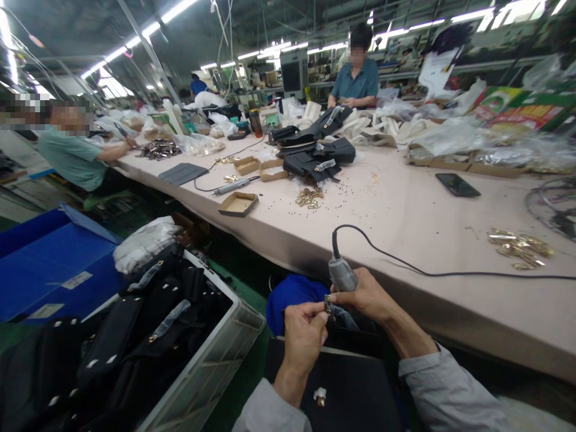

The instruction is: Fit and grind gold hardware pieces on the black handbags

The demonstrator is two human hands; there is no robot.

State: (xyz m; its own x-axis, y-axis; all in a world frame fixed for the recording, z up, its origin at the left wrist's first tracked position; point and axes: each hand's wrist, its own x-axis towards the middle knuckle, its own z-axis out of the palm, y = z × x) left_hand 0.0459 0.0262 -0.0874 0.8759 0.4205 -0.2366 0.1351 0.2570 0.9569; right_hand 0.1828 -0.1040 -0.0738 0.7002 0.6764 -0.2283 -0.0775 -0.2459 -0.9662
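My left hand (pixel 302 337) is closed, its thumb and forefinger pinching a small metal clasp (pixel 328 306). My right hand (pixel 369 294) wraps round a grey corded electric screwdriver (pixel 342 275), and its thumb reaches to the clasp's upper end. The tool's tip is hidden behind the fingers. Below both hands, on my lap, rests a black bag (pixel 355 384) bearing a small gold fitting (pixel 320 397) partly covered in white. Whether the clasp touches the bag cannot be made out.
At left stands a grey crate (pixel 211 354) full of black bags, beside a blue bin (pixel 49 258). On the table lie gold hardware (pixel 519 247), a phone (pixel 458 185), a second screwdriver (pixel 236 185), small trays (pixel 238 204) and black bags (pixel 310 162). Two co-workers sit beyond.
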